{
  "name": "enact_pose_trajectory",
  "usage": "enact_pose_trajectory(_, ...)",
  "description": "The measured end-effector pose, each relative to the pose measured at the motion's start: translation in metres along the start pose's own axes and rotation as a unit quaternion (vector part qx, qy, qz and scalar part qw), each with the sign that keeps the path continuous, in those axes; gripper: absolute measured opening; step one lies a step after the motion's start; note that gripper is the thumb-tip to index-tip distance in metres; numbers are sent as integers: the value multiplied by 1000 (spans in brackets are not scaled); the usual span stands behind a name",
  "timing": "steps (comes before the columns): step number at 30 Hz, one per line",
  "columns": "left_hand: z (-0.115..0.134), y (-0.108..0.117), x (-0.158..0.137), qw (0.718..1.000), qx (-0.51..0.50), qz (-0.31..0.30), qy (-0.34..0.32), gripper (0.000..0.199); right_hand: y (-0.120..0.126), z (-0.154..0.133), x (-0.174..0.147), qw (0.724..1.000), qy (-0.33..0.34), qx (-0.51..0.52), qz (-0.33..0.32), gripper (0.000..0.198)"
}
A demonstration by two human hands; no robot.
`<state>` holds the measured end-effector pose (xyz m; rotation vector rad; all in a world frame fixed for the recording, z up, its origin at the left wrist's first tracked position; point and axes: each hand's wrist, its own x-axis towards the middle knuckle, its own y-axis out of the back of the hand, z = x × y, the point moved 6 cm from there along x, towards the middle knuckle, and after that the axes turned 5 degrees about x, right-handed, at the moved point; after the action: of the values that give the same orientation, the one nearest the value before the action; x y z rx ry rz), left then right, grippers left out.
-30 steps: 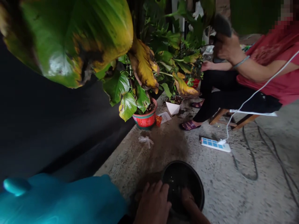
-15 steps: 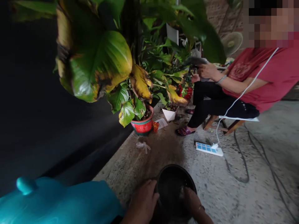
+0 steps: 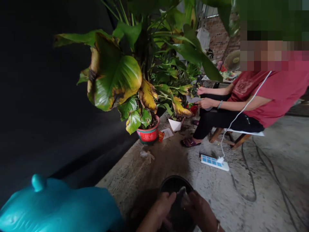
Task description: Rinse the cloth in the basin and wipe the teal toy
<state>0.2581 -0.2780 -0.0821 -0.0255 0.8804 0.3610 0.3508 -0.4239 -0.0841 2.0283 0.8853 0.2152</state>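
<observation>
At the bottom edge of the head view both hands meet over a black basin (image 3: 169,185) that stands on the speckled concrete floor (image 3: 241,199). The left hand (image 3: 158,214) curls its fingers (image 3: 169,199) inward over the near rim, bent but not fully closed, the tips touching a small pale grey piece (image 3: 181,192) that sticks up between the two hands; what the piece is cannot be told. The right hand (image 3: 201,211) has its fingers folded around the same piece from the other side, thumb and forefinger pinched on it just beside the left fingertips, and a thin bracelet (image 3: 218,225) shows on that wrist. Left of the left hand lies a teal plastic lid with a knob (image 3: 58,209), close to the wrist. Beyond the fingertips, well apart, a red pot (image 3: 148,133) carries a plant with large yellowing leaves (image 3: 116,83), and a white pot (image 3: 175,124) sits just beside it. Further right of the fingers a white power strip (image 3: 213,162) lies on the floor with a white cable (image 3: 241,112) rising from it. A seated person in a red shirt (image 3: 272,93) on a wooden stool (image 3: 229,137) works with both hands among the leaves
</observation>
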Motion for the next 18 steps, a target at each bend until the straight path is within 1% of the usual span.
enact_pose_trajectory(2,-10,-18,10,998,-42,-48,26,74,3,-10,-3,999,31,27,-8,18)
enact_pose_trajectory(4,-15,-33,15,990,-85,-104,46,72,0,-19,-5,996,71,52,-23,18)
enact_pose_trajectory(5,-15,-38,17,985,-113,-120,52,70,-3,-22,-7,993,93,62,-34,17)
enact_pose_trajectory(6,-15,-40,18,980,-143,-129,54,67,-6,-26,-8,990,116,74,-42,17)
enact_pose_trajectory(8,-11,-39,19,972,-196,-122,45,59,-12,-35,-11,979,167,99,-63,19)
enact_pose_trajectory(11,-4,-32,20,970,-216,-106,14,44,-15,-49,-15,961,208,143,-112,29)
enact_pose_trajectory(13,-2,-29,20,974,-205,-100,2,34,-10,-54,-16,953,195,180,-146,34)
enact_pose_trajectory(15,-1,-27,21,976,-202,-85,-4,29,1,-51,-13,954,154,218,-135,30)
enact_pose_trajectory(16,-1,-27,21,977,-200,-77,-5,28,7,-46,-10,957,129,236,-107,25)
enact_pose_trajectory(18,2,-29,21,977,-199,-75,-17,30,16,-32,-2,955,79,284,-19,18)
